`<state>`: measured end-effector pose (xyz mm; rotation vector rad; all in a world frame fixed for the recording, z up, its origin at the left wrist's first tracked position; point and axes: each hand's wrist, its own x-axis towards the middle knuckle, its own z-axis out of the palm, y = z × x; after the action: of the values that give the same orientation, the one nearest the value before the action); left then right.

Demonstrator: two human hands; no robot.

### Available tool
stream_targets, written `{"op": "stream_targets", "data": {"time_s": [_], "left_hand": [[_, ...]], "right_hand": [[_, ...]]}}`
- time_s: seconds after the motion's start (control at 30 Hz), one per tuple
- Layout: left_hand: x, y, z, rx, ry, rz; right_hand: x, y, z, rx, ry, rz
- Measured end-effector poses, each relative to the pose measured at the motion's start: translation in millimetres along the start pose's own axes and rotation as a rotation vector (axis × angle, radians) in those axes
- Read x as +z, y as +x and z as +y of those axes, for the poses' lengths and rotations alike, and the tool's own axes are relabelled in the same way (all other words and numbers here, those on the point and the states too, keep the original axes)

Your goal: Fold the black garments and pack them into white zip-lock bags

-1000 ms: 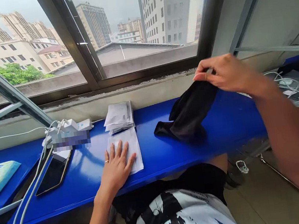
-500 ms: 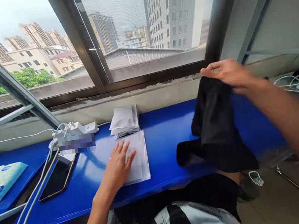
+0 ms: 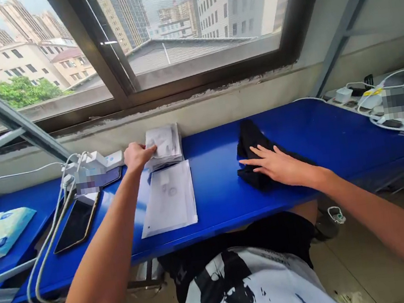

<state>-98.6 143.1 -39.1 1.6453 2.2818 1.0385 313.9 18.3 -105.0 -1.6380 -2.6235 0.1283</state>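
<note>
My left hand (image 3: 139,155) is closed at the left edge of a stack of frosted plastic bags (image 3: 163,144) by the wall, the thumb on top and the other fingertips hidden. Just in front of that stack lies a second pile of larger flat zip bags (image 3: 172,195), with a round mark showing on the top one. Over to the right, a crumpled black cloth garment (image 3: 248,137) rests on the blue table. My right hand (image 3: 274,166) lies palm down on the garment with the fingers spread, covering part of it.
On the left are a dark phone (image 3: 78,221), a power strip with white chargers (image 3: 94,161), looping white cables (image 3: 49,243) and a tissue pack (image 3: 3,234). Cables and chargers (image 3: 378,99) clutter the far right. The blue table (image 3: 213,180) meets the window wall behind.
My right hand has lowered the black garment onto the table, let go and flattened out over it. My left hand has moved from the near bags to the stack behind them.
</note>
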Motion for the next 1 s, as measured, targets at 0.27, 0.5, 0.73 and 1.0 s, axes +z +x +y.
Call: {"op": "stream_targets", "data": {"time_s": [0.27,0.5,0.73,1.0], "left_hand": [[-5.8,10.7,11.7,-0.061,0.003,0.099],[-9.9,-1.4,24.9,-0.077,0.023,0.098],[-38.3,-129.7,48.7,0.205,-0.481,0.471],[0.5,-276.8,60.1,0.104,-0.958,0.137]], "right_hand": [[-49.6,14.6,-38.7,-0.057,0.3,0.389],[-39.8,35.7,-87.1,-0.092,0.592,0.475],[-30.6,12.2,-135.4,0.004,1.197,0.684],[-16.5,-13.3,-123.5,0.117,1.323,0.739]]}}
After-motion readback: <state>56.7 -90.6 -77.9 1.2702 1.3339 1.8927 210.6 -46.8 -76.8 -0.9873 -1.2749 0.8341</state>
